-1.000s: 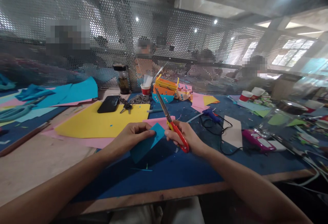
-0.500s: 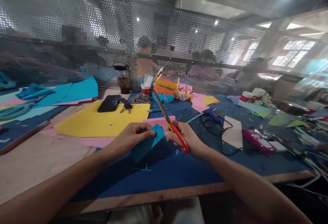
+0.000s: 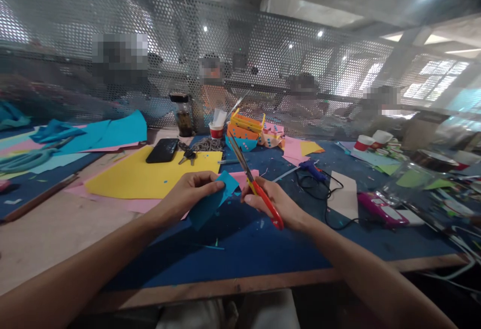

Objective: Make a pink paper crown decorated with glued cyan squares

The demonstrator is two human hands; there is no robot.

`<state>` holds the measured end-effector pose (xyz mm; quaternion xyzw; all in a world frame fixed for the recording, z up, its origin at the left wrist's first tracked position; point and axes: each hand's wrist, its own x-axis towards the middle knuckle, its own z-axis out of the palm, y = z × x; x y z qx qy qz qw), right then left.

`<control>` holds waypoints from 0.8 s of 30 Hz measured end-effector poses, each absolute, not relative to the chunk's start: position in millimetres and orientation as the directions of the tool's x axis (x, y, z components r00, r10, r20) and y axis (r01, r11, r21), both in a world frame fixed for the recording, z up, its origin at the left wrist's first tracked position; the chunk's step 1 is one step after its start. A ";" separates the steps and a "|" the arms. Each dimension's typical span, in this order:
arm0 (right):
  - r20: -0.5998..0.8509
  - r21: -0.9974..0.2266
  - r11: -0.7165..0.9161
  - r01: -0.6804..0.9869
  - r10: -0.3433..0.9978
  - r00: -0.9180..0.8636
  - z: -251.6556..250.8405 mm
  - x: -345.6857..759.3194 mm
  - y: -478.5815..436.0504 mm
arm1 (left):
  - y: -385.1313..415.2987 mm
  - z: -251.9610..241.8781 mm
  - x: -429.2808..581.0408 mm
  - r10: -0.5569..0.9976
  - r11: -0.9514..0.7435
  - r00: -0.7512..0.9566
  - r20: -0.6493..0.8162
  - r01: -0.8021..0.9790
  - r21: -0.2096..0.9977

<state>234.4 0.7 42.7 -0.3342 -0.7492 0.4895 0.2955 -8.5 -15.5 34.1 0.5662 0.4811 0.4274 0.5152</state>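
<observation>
Between thumb and fingers, my left hand [image 3: 195,191] pinches a folded-looking piece of blue paper [image 3: 211,203], tilted above the dark blue table top [image 3: 248,261]. My right hand [image 3: 276,199] is wrapped round red-handled scissors [image 3: 267,202], their blades pointing up and away from me. A small gap separates the scissors from the blue paper. Behind my hands lies a strip of pink paper [image 3: 243,178]. Tiny blue scraps lie below and beside the paper, and a thin blue strip [image 3: 210,247] rests nearer the table edge.
Yellow paper [image 3: 124,178] with a phone [image 3: 163,150] and keys [image 3: 188,154] lies left. Decorated paper boxes [image 3: 244,131], a paper cup [image 3: 216,131] and a lidded jar [image 3: 183,118] stand behind. Rightward are a glue gun [image 3: 311,169] with a cord and a magenta device [image 3: 381,209].
My left hand has drawn slightly left with the blue paper. The scissors have shifted a little right and down, widening the gap between them and the paper.
</observation>
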 end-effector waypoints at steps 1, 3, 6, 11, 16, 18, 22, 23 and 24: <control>0.118 -0.914 0.323 0.244 0.789 -0.603 45.6 236.3 -0.2 | -15.4 35.7 -9.4 0.988 -0.010 0.157 -0.006 0.099 0.995; 0.102 -0.880 0.352 0.318 0.795 -0.598 51.9 240.5 -1.8 | -15.9 38.7 -11.2 0.992 -0.019 0.129 0.007 0.093 0.995; 0.083 -0.807 0.401 0.433 0.804 -0.589 59.6 246.9 -2.6 | -17.6 41.4 -14.7 0.996 -0.027 0.089 0.019 0.092 0.995; 0.035 -0.672 0.491 0.555 0.770 -0.637 60.9 252.2 -0.4 | -20.4 41.1 -22.9 1.000 -0.020 0.020 0.018 0.123 0.992; -0.008 -0.697 0.479 0.534 0.739 -0.674 55.8 250.4 -1.2 | -20.0 42.5 -26.4 0.999 -0.011 -0.037 0.015 0.098 0.995; -0.022 -0.707 0.465 0.533 0.739 -0.674 55.0 250.3 -2.7 | -19.5 43.5 -26.6 0.998 -0.032 -0.055 0.037 0.098 0.995; -0.052 -0.674 0.476 0.565 0.732 -0.679 54.4 251.5 -5.1 | -20.2 45.0 -26.1 0.998 -0.048 -0.038 0.051 0.067 0.997; -0.056 -0.662 0.483 0.573 0.731 -0.680 53.9 251.6 -5.4 | -20.6 45.3 -25.7 0.998 -0.051 -0.032 0.053 0.060 0.997; -0.055 -0.651 0.492 0.578 0.729 -0.682 53.1 251.6 -5.6 | -21.0 45.7 -25.4 0.998 -0.053 -0.028 0.055 0.057 0.997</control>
